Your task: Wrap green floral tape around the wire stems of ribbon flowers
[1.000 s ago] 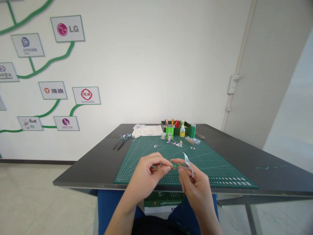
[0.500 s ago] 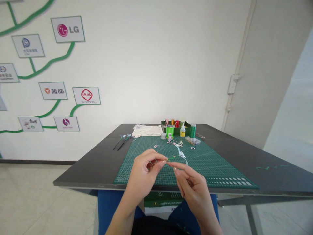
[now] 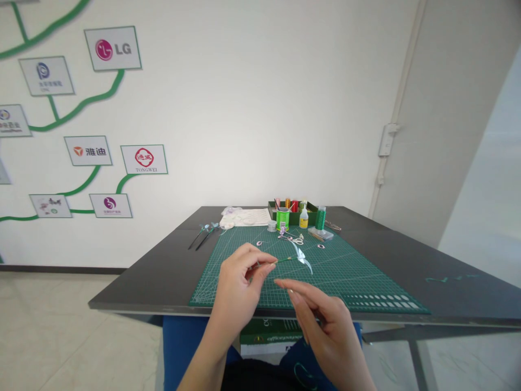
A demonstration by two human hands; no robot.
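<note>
My left hand (image 3: 240, 279) pinches the thin green stem of a small craft flower (image 3: 302, 256). Pale blue, leaf-like petals point right, above the cutting mat (image 3: 260, 296). Apart from the stem, below and to its right, is my right hand (image 3: 321, 315). Its thumb lies close against the outstretched index finger; anything held between them is too fine to make out. A loop of green thread (image 3: 303, 376) hangs over my lap beneath this hand, and I cannot see where its upper end runs.
Scissors (image 3: 299, 240) and small purple-and-white pieces lie on the mat. Behind stand a green thread spool (image 3: 321, 218), a glue bottle (image 3: 303, 217), a bright green cup (image 3: 282, 218) and a box (image 3: 312, 209) of spools. Finished-looking stems (image 3: 207, 236) lie left, near white cloth (image 3: 248, 217).
My right hand has dropped away from the stem, down and slightly right. The flower has turned, its petals now showing more fully. My left hand keeps its pinch.
</note>
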